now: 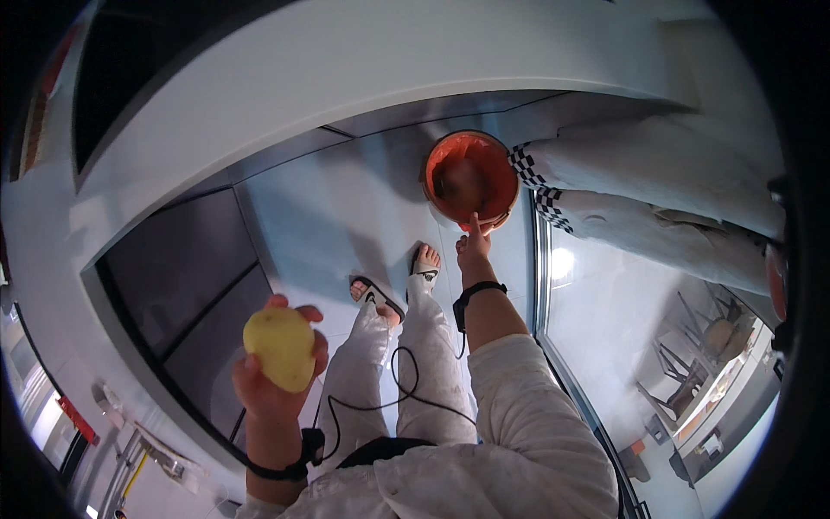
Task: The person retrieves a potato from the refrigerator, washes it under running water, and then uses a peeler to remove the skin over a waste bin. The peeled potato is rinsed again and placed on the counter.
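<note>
In my left hand [279,370] I hold a peeled yellow potato [280,349], raised at the lower left of the view. My right hand [475,243] reaches out to the near rim of an orange-red bucket [499,156], with one finger at the edge; whether it grips the rim cannot be told. Inside the bucket lies a blurred, brownish heap that I cannot make out. Both wrists wear black bands with a dark cable running between them.
A white counter [389,58] curves around the far and left sides. Another person's legs in white trousers [648,175] are right of the bucket. A glass door frame [541,279] runs along the right, with chairs [687,389] beyond. My sandalled feet are on the tiled floor [305,214].
</note>
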Demonstrator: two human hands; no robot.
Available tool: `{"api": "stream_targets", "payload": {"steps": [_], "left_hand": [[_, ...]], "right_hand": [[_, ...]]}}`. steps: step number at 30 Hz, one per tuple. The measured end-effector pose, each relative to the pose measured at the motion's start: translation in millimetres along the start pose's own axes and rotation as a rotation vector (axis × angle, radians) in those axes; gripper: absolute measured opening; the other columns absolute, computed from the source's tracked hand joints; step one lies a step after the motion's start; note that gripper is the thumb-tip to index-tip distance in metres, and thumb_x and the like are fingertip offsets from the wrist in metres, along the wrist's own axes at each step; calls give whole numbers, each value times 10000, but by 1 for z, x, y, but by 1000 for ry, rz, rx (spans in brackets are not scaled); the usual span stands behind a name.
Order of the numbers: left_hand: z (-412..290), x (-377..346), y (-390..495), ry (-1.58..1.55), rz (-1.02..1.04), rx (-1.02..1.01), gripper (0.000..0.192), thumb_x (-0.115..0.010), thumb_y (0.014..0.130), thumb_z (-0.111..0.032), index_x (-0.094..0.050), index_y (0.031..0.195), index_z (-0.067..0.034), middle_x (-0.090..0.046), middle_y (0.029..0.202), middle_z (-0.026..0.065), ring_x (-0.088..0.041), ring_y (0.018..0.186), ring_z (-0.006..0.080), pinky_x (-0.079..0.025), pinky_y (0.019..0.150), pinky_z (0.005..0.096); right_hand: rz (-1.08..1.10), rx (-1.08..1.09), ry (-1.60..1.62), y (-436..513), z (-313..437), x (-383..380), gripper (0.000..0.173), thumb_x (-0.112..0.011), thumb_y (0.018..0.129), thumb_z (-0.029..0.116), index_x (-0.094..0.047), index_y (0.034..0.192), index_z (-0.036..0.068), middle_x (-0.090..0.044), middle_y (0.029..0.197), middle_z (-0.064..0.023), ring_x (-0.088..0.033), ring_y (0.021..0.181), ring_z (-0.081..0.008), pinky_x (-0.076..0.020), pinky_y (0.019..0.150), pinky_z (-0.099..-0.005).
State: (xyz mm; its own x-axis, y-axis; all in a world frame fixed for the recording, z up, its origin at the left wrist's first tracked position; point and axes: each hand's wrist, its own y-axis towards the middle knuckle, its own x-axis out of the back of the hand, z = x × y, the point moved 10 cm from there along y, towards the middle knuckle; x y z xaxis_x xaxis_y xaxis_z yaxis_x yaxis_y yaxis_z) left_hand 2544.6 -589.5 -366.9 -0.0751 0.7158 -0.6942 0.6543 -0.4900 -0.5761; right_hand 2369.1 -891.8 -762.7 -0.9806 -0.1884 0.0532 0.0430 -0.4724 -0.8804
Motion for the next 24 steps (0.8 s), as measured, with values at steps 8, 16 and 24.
{"api": "stream_targets", "payload": {"steps": [8,16,24], "left_hand": [[26,66,-8,-22,-143,0,720,-720,786,-478,-490,1387,-155,-596,1281,190,-643,851,284,-487,651,318],[-6,28,-34,-137,-77,-5,675,-713,827,-429,-485,1397,-149,-584,1305,201,-656,922,312,-526,703,343],[-97,-58,-86,-322,48,-27,568,-614,946,-565,-552,1330,-152,-611,1266,130,-649,943,241,-531,689,354]], "right_hand": [[40,-36,10,34,-30,-7,411,-784,896,432,-527,1144,228,-371,611,48,-326,450,-79,-295,422,-224],[-405,-232,-158,-24,-28,63,627,-831,753,631,-578,1010,117,-552,651,-41,-354,403,-123,-312,392,-268],[-184,48,-502,-185,83,57,433,-640,970,500,-647,1020,71,-618,721,-54,-402,416,-128,-315,404,-301]]}}
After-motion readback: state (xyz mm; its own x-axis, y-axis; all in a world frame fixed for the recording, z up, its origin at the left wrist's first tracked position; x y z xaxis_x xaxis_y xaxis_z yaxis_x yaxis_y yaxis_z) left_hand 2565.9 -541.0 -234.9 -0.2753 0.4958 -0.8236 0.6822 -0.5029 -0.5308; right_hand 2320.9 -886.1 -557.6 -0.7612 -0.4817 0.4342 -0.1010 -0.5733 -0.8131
